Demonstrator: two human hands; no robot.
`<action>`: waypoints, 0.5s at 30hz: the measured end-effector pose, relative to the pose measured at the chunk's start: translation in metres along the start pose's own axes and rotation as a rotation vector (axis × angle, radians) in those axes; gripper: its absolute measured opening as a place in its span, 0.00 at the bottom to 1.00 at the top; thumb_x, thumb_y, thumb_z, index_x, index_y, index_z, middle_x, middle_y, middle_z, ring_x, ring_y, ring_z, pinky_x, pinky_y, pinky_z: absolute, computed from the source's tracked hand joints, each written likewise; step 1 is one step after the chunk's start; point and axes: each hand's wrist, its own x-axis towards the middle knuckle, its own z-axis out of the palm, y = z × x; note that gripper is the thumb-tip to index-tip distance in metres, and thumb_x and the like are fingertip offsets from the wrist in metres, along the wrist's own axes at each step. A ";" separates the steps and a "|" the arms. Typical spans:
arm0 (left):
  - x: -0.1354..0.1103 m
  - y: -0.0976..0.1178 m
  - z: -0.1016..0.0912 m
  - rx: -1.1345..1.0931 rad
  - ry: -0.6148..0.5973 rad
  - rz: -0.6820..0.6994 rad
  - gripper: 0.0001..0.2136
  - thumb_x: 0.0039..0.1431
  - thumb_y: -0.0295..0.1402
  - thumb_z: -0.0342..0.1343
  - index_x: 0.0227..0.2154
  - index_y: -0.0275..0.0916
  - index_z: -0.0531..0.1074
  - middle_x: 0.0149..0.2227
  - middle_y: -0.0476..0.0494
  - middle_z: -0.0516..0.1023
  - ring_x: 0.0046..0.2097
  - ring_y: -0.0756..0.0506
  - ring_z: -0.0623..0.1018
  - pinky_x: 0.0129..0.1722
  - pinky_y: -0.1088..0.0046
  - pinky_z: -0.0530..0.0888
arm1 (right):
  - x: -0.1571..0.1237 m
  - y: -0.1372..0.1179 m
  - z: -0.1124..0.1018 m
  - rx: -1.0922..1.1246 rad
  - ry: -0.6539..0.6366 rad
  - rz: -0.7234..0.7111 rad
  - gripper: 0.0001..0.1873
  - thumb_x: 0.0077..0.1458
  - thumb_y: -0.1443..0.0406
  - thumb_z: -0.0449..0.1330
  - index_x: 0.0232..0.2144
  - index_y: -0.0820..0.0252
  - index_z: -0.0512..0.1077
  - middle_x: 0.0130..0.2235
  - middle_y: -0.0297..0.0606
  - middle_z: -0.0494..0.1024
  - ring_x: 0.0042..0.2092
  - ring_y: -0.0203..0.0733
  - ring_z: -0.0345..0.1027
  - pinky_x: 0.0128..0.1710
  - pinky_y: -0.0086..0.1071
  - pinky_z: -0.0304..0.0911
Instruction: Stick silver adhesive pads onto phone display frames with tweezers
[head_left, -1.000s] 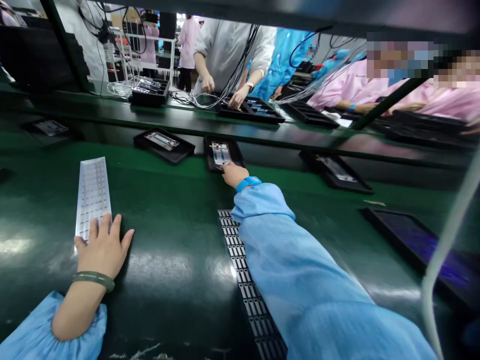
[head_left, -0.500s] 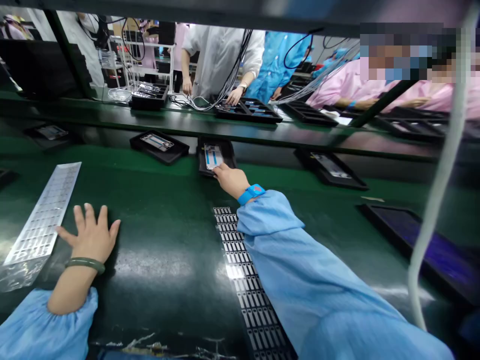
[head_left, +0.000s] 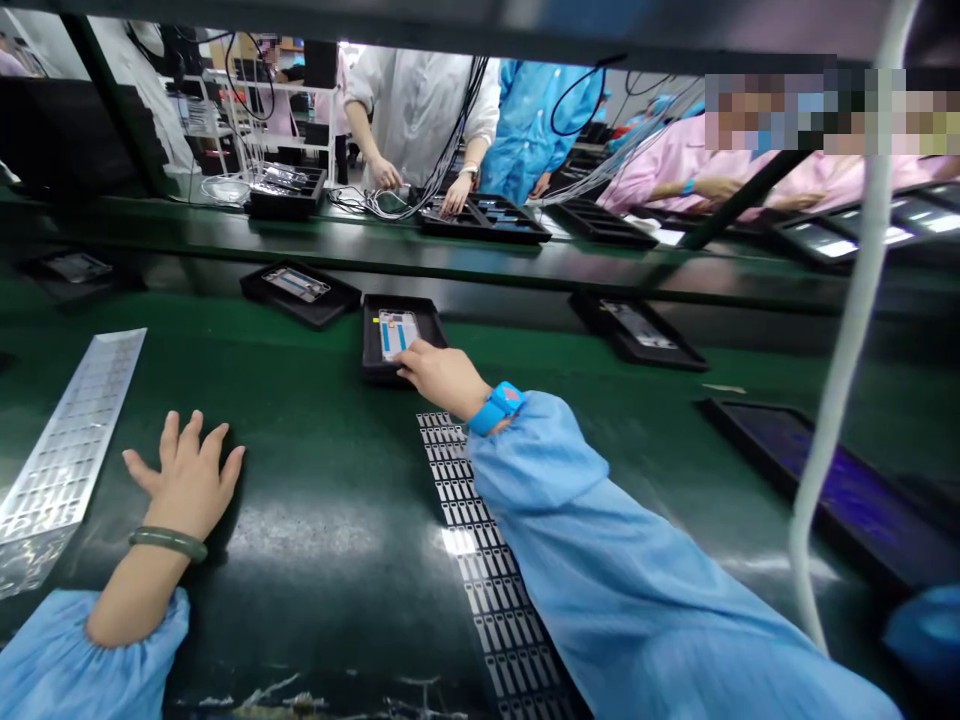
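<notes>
My right hand (head_left: 442,378) has its fingers closed on the near rim of a small black tray (head_left: 422,310). In that tray lies a phone frame (head_left: 397,333) with blue strips, partly covered by my fingertips. My left hand (head_left: 187,475) rests on the green tabletop (head_left: 322,470) with its fingers spread, holding nothing. To its left lies a pale plastic sheet (head_left: 82,420) marked off in rows. Beneath my right forearm runs a dark sheet of small metallic stickers (head_left: 472,540), partly hidden by the sleeve.
Further black trays (head_left: 300,293) stand along the back, one at the right (head_left: 637,330). A larger dark tray (head_left: 810,470) with a purple sheen lies at right, behind a hanging white cable (head_left: 832,400). Across the raised shelf (head_left: 300,235), co-workers handle parts; one hand (head_left: 456,192) reaches into a tray.
My right hand has drawn the black tray towards me and slightly left, away from the back ledge. My left hand stays spread on the tabletop. The view has shifted a little.
</notes>
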 end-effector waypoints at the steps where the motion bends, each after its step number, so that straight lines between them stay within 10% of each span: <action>1: -0.001 0.000 -0.001 -0.008 -0.003 0.004 0.22 0.62 0.40 0.36 0.52 0.38 0.66 0.61 0.32 0.57 0.65 0.33 0.46 0.53 0.32 0.44 | -0.007 -0.009 -0.004 0.007 -0.010 -0.043 0.15 0.62 0.62 0.48 0.48 0.56 0.68 0.45 0.41 0.72 0.38 0.45 0.71 0.29 0.33 0.58; 9: -0.005 0.001 -0.006 -0.140 0.055 0.106 0.20 0.63 0.40 0.38 0.49 0.38 0.67 0.59 0.30 0.60 0.65 0.32 0.48 0.53 0.31 0.44 | -0.085 -0.091 -0.037 0.265 -0.219 -0.560 0.12 0.60 0.63 0.52 0.41 0.62 0.70 0.40 0.40 0.75 0.36 0.42 0.71 0.26 0.31 0.58; 15: -0.009 0.006 -0.011 -0.256 0.194 0.240 0.14 0.63 0.38 0.41 0.43 0.39 0.70 0.56 0.33 0.66 0.63 0.34 0.54 0.56 0.37 0.46 | -0.116 -0.103 -0.044 0.968 -0.251 -0.718 0.14 0.58 0.57 0.55 0.37 0.60 0.73 0.39 0.34 0.76 0.39 0.34 0.71 0.34 0.25 0.63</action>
